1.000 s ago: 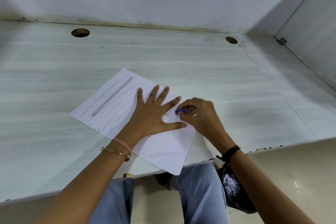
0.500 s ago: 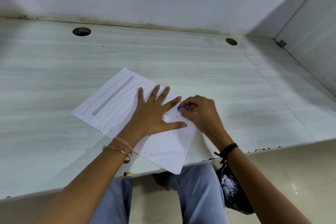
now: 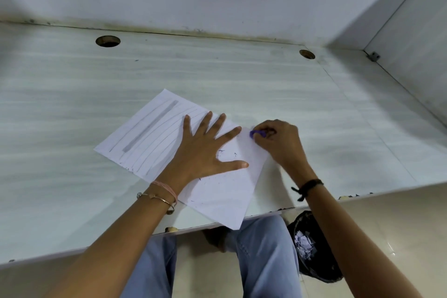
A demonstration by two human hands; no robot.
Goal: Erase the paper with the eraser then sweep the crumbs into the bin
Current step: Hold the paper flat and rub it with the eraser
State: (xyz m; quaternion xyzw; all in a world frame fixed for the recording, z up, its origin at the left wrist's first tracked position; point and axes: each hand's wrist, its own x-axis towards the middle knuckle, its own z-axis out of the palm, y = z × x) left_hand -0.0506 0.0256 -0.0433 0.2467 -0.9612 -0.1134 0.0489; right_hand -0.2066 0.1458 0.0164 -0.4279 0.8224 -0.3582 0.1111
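A white sheet of paper [image 3: 225, 191] lies at a slant on a pale desk [image 3: 242, 75], and its near corner sticks out a little over the front edge. The left hand [image 3: 205, 152] lies flat on the middle of the sheet with fingers straight and spread wide, thumb out to the side, pressing the paper down and holding nothing. The right hand [image 3: 278, 143] is at the right edge of the sheet, its fingers curled round a small purple eraser [image 3: 256, 133]; only the end of the eraser shows, and it meets the paper just beyond the left forefinger. The far left part of the sheet carries thin pencil lines and one thick grey bar [image 3: 150, 126], while the part near the hands looks almost blank. A few dark crumbs [image 3: 221, 151] lie scattered on the sheet between the left thumb and forefinger and further toward the near corner. The left wrist wears a pink cord and a thin metal bracelet [image 3: 159, 197], and the right wrist wears a black band [image 3: 310, 184]. Two round holes [image 3: 108, 41] are cut in the desk near the wall. Below the desk edge are knees in blue jeans [image 3: 263, 261], and on the floor just beside the right knee stands a black bin [image 3: 312, 271] with white paper scraps in it, partly hidden by the right forearm.
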